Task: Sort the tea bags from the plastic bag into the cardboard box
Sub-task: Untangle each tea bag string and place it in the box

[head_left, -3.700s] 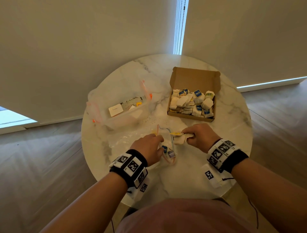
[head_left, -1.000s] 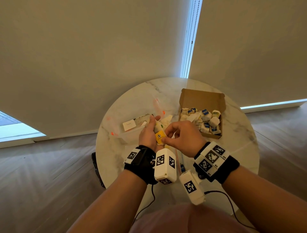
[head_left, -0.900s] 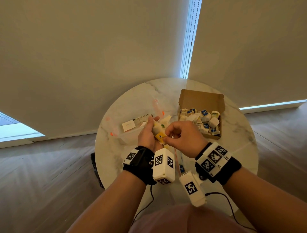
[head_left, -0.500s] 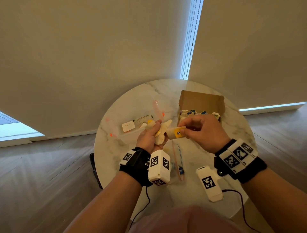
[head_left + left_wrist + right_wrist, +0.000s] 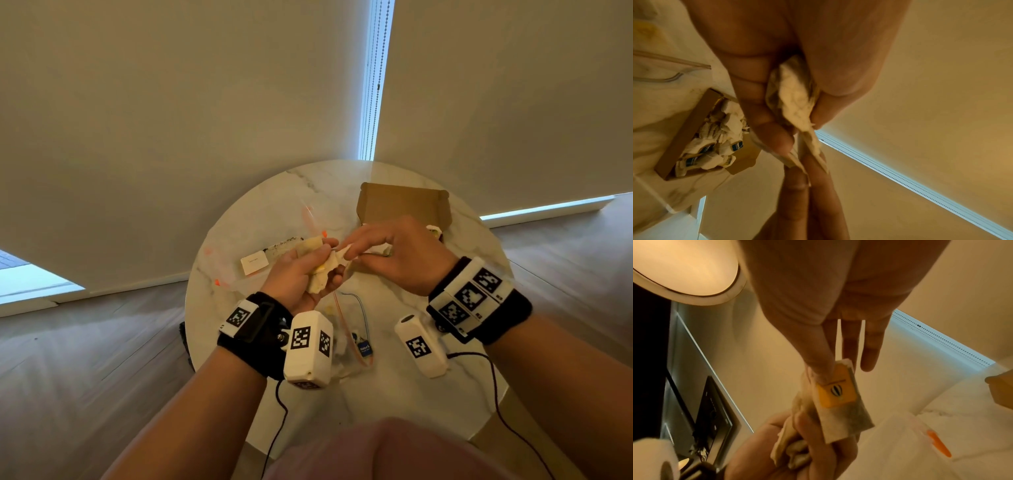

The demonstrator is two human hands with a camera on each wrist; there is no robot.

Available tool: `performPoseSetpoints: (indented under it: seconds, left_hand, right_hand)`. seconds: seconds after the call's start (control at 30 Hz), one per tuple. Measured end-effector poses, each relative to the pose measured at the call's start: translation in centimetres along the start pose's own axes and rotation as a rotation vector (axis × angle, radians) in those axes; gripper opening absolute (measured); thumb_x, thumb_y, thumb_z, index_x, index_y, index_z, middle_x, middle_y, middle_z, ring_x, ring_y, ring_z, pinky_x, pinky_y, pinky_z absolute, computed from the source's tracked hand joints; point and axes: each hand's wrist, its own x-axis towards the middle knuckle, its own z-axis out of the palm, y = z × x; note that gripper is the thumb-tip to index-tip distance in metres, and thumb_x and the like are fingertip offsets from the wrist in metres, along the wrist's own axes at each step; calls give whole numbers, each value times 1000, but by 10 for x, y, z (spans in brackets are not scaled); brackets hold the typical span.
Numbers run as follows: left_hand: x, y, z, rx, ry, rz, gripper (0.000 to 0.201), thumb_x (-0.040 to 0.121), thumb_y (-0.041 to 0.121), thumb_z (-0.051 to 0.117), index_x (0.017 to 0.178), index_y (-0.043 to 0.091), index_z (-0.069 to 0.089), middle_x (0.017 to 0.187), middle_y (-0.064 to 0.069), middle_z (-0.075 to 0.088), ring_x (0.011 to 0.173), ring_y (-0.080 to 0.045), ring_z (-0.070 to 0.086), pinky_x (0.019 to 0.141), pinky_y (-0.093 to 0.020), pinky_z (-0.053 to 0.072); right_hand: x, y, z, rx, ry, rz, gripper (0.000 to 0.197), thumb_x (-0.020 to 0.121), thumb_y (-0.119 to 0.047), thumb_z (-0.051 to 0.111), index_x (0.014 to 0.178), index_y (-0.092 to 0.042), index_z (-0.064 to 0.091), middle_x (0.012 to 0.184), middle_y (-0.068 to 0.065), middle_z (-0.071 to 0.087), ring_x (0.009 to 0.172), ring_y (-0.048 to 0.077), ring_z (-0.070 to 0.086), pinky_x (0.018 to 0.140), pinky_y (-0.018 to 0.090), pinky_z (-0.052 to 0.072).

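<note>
My left hand [image 5: 322, 270] is raised over the table and grips a crumpled bunch of tea bags [image 5: 795, 104]. My right hand [image 5: 349, 251] meets it from the right. Its thumb and forefinger pinch one tea bag with a yellow tag [image 5: 836, 391], which still touches the bunch; the other fingers are straight. The open cardboard box [image 5: 404, 205] stands behind the right hand, holding several tea bags [image 5: 715, 139]. The small clear plastic bag [image 5: 346, 329] lies on the table below the hands, with a blue-tagged tea bag [image 5: 363, 347] in it.
A larger clear bag with orange marks [image 5: 246, 270] and a white label [image 5: 254, 263] lies left of the hands on the round marble table [image 5: 394, 404]. Wrist camera cables hang over the near edge. A wall and window blinds stand behind the table.
Both hands have lifted off the plastic bag with tea bags. The right hand pulled the yellow-tagged bag to the right half a second ago and is now back close against the left hand's bunch.
</note>
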Motion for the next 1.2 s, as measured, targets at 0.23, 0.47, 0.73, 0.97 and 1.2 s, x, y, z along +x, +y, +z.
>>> performPoseSetpoints:
  seconds: [0.23, 0.47, 0.73, 0.97, 1.2]
  left_hand:
    - [-3, -3, -16, 382, 66, 133, 25, 96, -7, 48, 95, 8, 68, 83, -9, 69, 67, -18, 66, 58, -28, 56]
    - [-4, 1, -12, 514, -3, 273, 11, 94, 6, 61, 98, 5, 71, 75, -17, 57, 54, -17, 50, 48, -26, 41]
    - [2, -3, -13, 554, 76, 319, 1, 89, 2, 68, 87, 2, 69, 64, -13, 54, 47, -15, 44, 46, -25, 37]
    - [4, -5, -12, 529, 72, 338, 4, 89, 2, 67, 93, 0, 68, 58, -6, 57, 47, -15, 46, 45, -24, 38]
    - [-2, -8, -10, 559, -13, 383, 11, 90, 0, 64, 85, 7, 70, 57, -5, 56, 47, -15, 46, 45, -24, 39]
  right_hand:
    - [5, -3, -5, -14, -32, 97, 15, 84, -6, 70, 92, -18, 76, 88, -9, 71, 81, 6, 67, 72, 19, 51]
    - [8, -9, -6, -85, -142, 163, 15, 84, -8, 69, 91, -19, 76, 84, -8, 70, 77, 5, 64, 69, 14, 46]
    - [9, -10, -10, -54, -68, 142, 16, 84, -8, 70, 85, -24, 72, 91, -8, 62, 79, 5, 59, 68, 17, 48]
    - [5, -19, -14, 23, -64, 141, 26, 80, -14, 77, 105, -22, 72, 79, -9, 68, 71, 3, 61, 65, 13, 46]
    - [15, -12, -9, -48, -60, 290, 13, 80, -17, 77, 92, -18, 75, 75, -15, 65, 64, -2, 59, 55, 9, 43]
